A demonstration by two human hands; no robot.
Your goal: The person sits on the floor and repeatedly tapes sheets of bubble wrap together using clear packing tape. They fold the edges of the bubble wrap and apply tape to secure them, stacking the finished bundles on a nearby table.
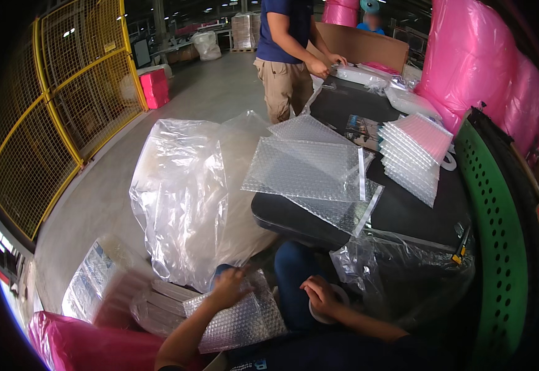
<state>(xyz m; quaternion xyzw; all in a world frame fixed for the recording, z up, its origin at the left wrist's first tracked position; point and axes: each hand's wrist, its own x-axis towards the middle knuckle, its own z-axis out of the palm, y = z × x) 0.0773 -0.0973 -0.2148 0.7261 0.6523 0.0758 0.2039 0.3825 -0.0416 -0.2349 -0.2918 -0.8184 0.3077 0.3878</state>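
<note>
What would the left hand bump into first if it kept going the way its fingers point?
Probably the big clear plastic bag, just beyond the left hand, though depth is hard to judge.

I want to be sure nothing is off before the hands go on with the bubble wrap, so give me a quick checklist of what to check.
1. Left hand on the bubble-wrap bag in the lap: ok.
2. Firm grip on that bag: cannot tell, the hand is blurred.
3. Right hand on the tape roll: ok.
4. Spare bubble-wrap bags lying flat on the black table: ok.
5. Co-worker's hands apart from this spot: ok.
</note>
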